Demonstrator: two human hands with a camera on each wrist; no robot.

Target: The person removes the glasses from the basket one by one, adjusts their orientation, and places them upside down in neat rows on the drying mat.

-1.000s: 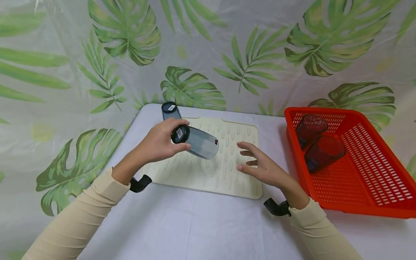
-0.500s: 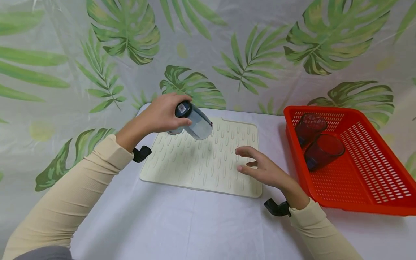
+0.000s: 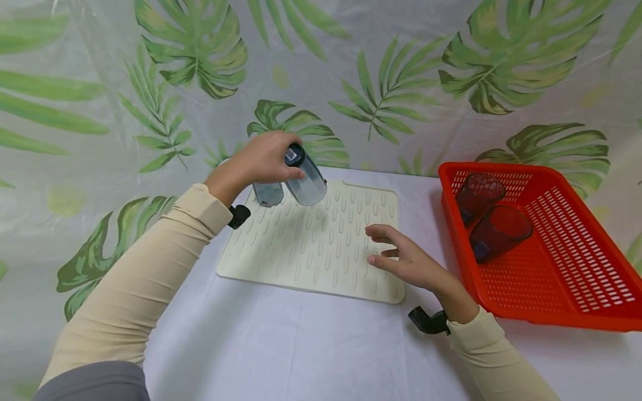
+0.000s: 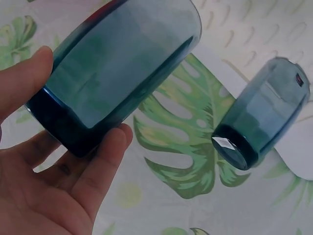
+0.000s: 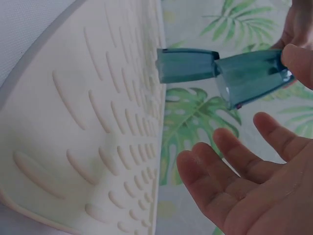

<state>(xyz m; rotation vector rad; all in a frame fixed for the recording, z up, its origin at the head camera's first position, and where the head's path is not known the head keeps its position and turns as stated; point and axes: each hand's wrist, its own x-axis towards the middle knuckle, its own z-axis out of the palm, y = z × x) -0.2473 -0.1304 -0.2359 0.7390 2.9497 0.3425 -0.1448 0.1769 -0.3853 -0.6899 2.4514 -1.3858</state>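
Observation:
My left hand point(image 3: 271, 157) grips a blue-tinted drinking glass point(image 3: 308, 181) by its thick dark base, mouth tilted down over the back of the cream ribbed mat point(image 3: 311, 250). In the left wrist view, the fingers and thumb wrap the base of this held glass point(image 4: 122, 63). A second blue glass point(image 3: 268, 193) stands upside down at the mat's back left corner, partly behind the left hand; its base shows in the left wrist view point(image 4: 264, 115). My right hand point(image 3: 408, 259) hovers over the mat's right side, fingers relaxed and apart, holding nothing.
A red perforated plastic basket point(image 3: 551, 320) stands on the right, beside the mat. Two glasses lie in it against its left wall, a rear glass point(image 3: 478, 195) and a front glass point(image 3: 499, 234). A leaf-patterned sheet point(image 3: 391, 67) hangs behind the white-covered table point(image 3: 281, 345).
My left hand has carried the glass away from me, toward the back of the mat, and tipped its mouth further downward. The right hand has stayed in place.

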